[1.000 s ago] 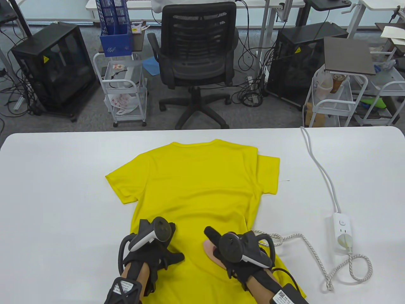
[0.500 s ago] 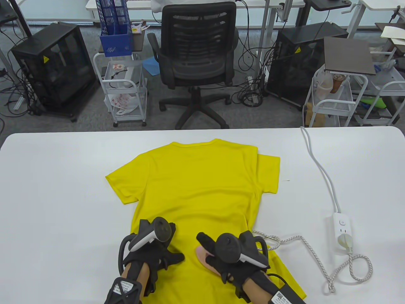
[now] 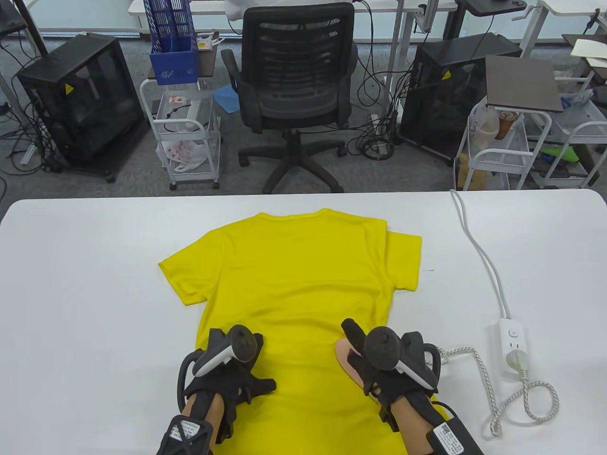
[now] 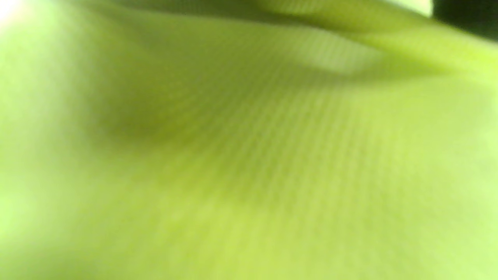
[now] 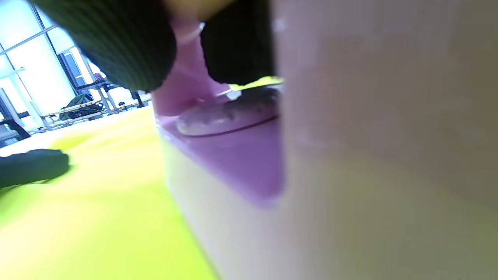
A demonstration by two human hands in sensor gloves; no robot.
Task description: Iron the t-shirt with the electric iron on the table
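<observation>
Currently, one yellow t-shirt (image 3: 294,294) lies flat on the white table (image 3: 85,294), collar toward the far edge and hem toward the near edge, with its right sleeve folded in slightly against the body. This layout presents a single smooth panel for ironing.

The left hand (image 3: 227,374) rests palm-down on the near-left part of the shirt, fingers spread on the fabric and gripping nothing. The likely purpose is to pin the cloth so that it does not drag with the iron. The left wrist view shows only blurred yellow fabric, consistent with a hand held very close to the shirt.

The right hand (image 3: 384,365) is closed around the handle of one pink electric iron (image 3: 345,356), which sits soleplate-down on the near-right part of the shirt, close to the right side seam. Its pointed nose faces the far-left. In the right wrist view the gloved fingers (image 5: 116,42) wrap over the handle above the pink body, though that view is too blurred to confirm any control setting.

One braided iron cord (image 3: 479,374) trails right from the iron and loops on the table before reaching one white power strip (image 3: 512,348), whose own white cable (image 3: 479,246) runs to the far edge. The loop probably serves as slack so the iron can travel.

Count: one shirt, one iron, one power strip, two hands.
</observation>
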